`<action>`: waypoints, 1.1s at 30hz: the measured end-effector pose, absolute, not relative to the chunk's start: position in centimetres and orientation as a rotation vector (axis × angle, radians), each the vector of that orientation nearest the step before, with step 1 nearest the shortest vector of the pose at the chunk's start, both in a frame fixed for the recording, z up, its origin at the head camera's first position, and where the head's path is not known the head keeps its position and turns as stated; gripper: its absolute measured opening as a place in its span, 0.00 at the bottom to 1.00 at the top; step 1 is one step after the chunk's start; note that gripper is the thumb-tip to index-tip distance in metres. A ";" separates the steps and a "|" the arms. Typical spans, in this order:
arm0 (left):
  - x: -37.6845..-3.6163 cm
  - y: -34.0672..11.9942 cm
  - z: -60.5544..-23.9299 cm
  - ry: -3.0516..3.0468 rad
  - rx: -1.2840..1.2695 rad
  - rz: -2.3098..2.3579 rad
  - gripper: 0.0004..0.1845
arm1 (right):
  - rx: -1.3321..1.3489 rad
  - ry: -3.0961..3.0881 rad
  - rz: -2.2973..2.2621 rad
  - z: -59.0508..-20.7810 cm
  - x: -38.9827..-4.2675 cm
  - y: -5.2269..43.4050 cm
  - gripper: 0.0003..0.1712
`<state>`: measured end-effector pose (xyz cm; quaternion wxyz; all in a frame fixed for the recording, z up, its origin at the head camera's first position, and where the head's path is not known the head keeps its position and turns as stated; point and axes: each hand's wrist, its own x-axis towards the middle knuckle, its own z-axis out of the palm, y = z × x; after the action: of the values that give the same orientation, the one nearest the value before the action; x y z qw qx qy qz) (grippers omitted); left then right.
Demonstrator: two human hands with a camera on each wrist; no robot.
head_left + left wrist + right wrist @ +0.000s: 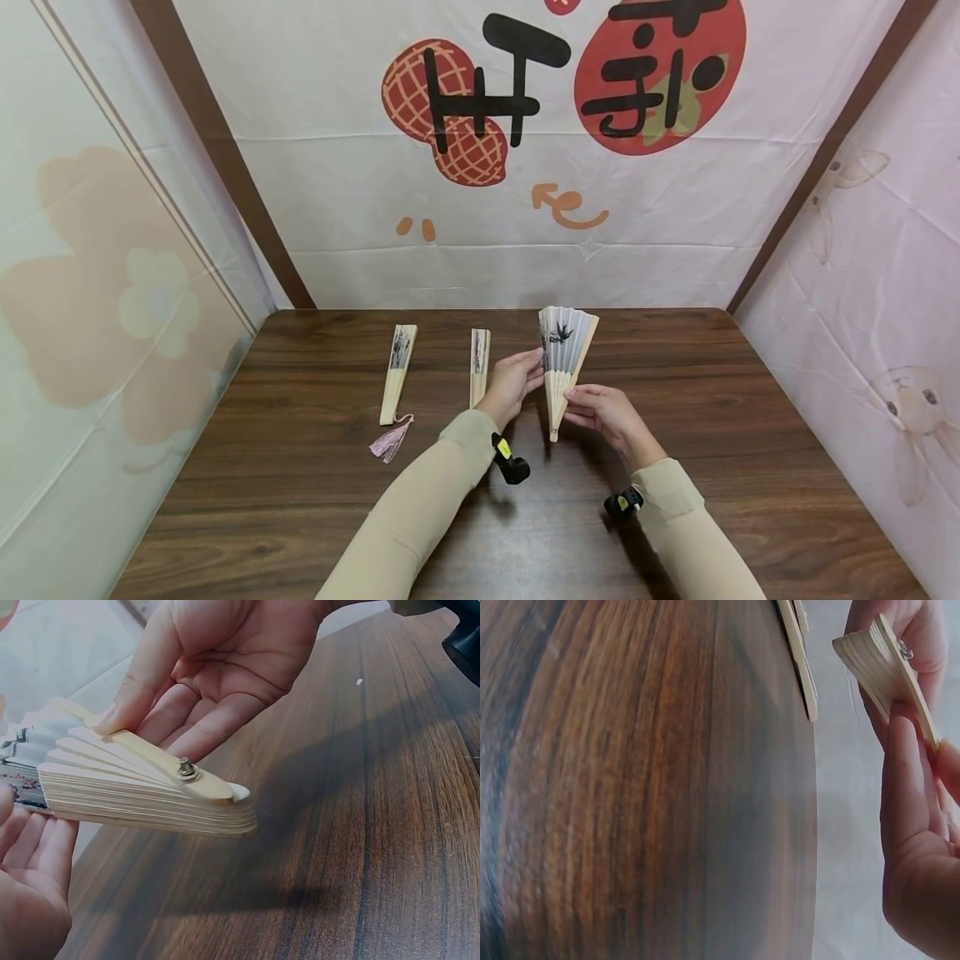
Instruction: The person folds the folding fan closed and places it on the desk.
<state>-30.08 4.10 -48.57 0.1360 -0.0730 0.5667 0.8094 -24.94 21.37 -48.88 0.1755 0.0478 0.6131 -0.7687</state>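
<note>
In the head view a partly spread folding fan [564,342], pale with a black painted motif, is held up over the table, its rivet end lowest. My left hand [516,382] grips the stacked ribs on its left side, thumb and fingers on either face in the left wrist view. My right hand [606,414] pinches the outer guard stick between thumb and fingers, a little above the metal rivet [187,771]. Several ribs [112,761] stand fanned apart there, while the rest lie packed together. Part of the left hand is hidden behind the fan in the right wrist view.
A closed folding fan [399,371] with a pink tassel [391,440] lies at the left on the brown wooden table [300,500]. Another closed fan [480,358] lies near my left wrist, its lower end hidden. A printed cloth [337,183] hangs behind the table.
</note>
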 end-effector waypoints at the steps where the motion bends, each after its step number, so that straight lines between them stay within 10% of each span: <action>1: -30.1 4.1 -48.6 1.645 -0.202 2.340 0.20 | 0.137 1.740 -2.177 -48.9 -24.9 21.4 0.12; 33: -29.9 5.0 -49.2 1.696 -0.139 2.287 0.20 | 0.213 1.922 -2.111 -48.8 -24.8 20.6 0.05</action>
<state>-29.94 5.03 -49.24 0.1450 -0.0483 0.5885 0.7939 -24.78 20.62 -48.84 0.1389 0.0736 0.6648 -0.7303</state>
